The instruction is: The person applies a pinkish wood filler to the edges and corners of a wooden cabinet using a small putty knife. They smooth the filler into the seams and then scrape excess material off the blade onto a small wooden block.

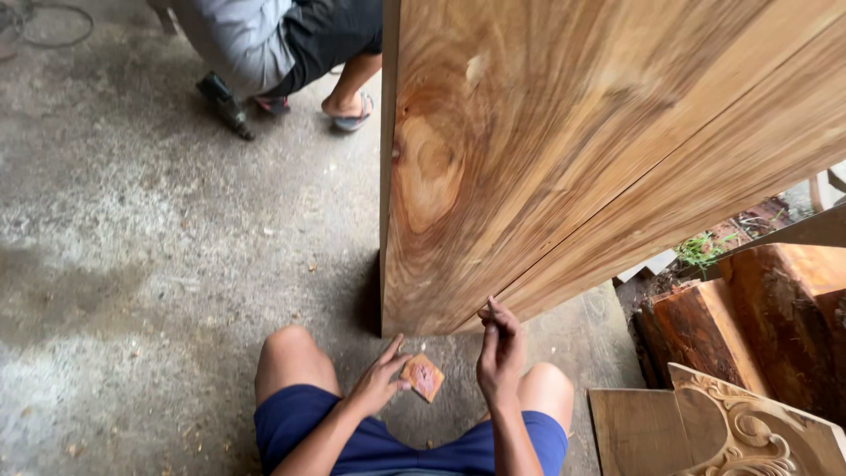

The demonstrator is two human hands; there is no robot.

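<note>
Panel: the wooden panel (564, 150) stands on edge on the concrete floor (132, 264), just before the knees.
Left hand: the left hand (379, 381) holds a small square pad (424, 377), left of the right hand (500, 353).
Right hand: at the panel's lower edge, probably touching.
Right side: carved board (749, 427) before logs (749, 317).
Behind, left: another person (282, 44), a power tool (225, 104) beside their feet.

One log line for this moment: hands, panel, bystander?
left hand: holds sandpaper piece | right hand: fingertips at wooden panel lower edge | other person: crouched behind, on concrete floor

- Single head-worn view, aimed steeply down and forward.
- Close range: wearer's knees at the bottom edge, upright wooden panel (564, 150) directly ahead.
- Concrete floor (150, 264) fills the left half.
</note>
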